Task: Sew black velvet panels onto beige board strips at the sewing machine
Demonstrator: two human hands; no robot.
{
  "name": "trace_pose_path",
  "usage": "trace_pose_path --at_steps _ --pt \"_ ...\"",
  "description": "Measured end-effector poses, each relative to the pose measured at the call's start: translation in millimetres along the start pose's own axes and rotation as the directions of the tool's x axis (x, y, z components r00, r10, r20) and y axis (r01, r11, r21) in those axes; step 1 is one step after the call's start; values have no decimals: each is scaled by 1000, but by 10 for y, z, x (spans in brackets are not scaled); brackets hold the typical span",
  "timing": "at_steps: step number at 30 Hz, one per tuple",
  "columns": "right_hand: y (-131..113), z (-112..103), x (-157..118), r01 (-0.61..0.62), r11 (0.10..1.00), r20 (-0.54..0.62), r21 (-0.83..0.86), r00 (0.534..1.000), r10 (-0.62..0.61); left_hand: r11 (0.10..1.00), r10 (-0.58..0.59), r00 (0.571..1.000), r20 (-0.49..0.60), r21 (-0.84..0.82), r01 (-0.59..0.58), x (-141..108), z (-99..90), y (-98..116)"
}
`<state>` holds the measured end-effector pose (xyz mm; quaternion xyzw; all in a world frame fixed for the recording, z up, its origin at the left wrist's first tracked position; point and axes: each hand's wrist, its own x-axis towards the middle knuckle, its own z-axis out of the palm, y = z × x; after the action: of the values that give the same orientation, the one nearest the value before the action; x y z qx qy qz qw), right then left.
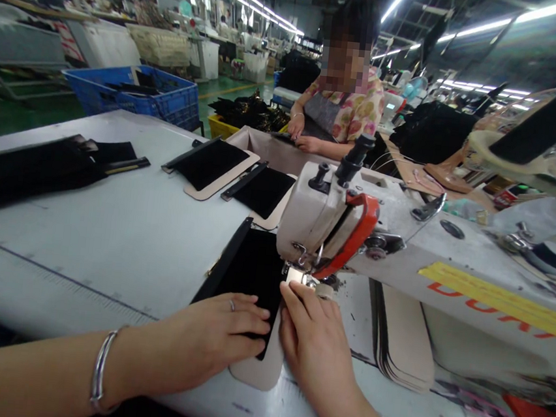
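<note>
Head view: hands (197, 335) touch beige panel (257, 372) (rounded corners) bearing matte black cloth (256, 262).

Got a blue plastic crate (178, 105) well beyond the grip and off to its left, dark stuff inside. Near it, more straight ahead of the grip, a yellow bin (218, 127) heaped with black bits (250, 111). Past the grip, across the table, a co-worker (339, 106) in a flowery top and grey apron. Way further back left, a pale crate (160, 46); back right, a teal fan (415, 87). Closer, right of the grip, a crumpled clear bag (542, 217). Strip lights (553, 11) high above the grip, tons of 'em.
</note>
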<state>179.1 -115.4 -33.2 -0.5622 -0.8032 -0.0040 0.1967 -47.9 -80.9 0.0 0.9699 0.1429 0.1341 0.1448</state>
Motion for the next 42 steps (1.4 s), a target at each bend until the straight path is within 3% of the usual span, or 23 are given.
trace_pose_path --at_steps 15,24,36,42 --pt "22 4 -3 6 999 0 33 1000 -6 998 54 998 -26 19 -53 153 -53 -317" --pt "21 19 -3 3 999 -1 35 1000 -3 989 61 997 -37 133 -55 314 20 -502" --pt "37 25 -13 -1 1000 31 30 1000 0 992 -63 997 -38 102 67 471 48 -700" --pt "29 26 7 17 1000 -7 7 1000 -17 990 -127 990 -60 48 130 537 64 -799"
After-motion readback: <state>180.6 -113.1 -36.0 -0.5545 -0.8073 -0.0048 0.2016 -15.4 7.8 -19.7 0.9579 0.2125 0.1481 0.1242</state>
